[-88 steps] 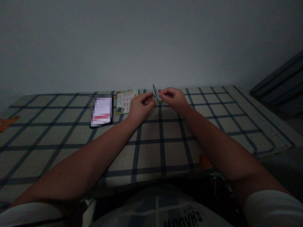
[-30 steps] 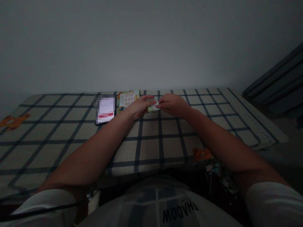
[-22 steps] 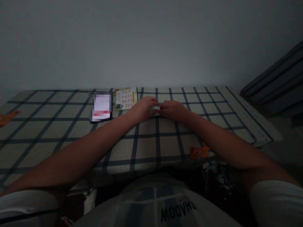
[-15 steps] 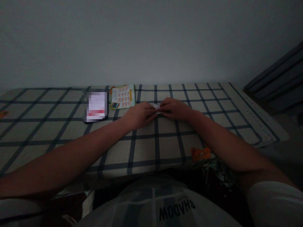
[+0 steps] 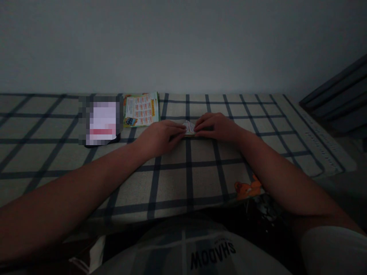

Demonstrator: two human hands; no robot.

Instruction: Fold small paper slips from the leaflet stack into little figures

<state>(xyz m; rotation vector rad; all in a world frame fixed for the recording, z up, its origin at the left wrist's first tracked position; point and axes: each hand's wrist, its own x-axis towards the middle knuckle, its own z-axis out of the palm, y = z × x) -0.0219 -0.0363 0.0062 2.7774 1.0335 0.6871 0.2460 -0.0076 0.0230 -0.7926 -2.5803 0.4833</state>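
A small folded piece of paper (image 5: 189,126), pale with printed lines and roughly triangular on top, lies on the checked tablecloth between my hands. My left hand (image 5: 162,138) pinches its left end with thumb and fingers. At the opposite end my right hand (image 5: 219,126) grips it the same way, fingertips pressed on the edge. Both ends of the paper are partly hidden under my fingers. Just behind my left hand is a printed booklet or packet (image 5: 142,110) with a green border and rows of orange pictures.
A phone (image 5: 103,118) with a lit, blurred screen stands or lies left of the booklet. The checked cloth (image 5: 172,179) covers the table up to a grey wall (image 5: 183,46). An orange bear print (image 5: 246,189) marks the near edge. Dark slatted panels (image 5: 338,95) rise at the right.
My hands have moved slightly apart, so more of the folded paper shows between them. The view has shifted a little, and the phone and booklet appear further left.
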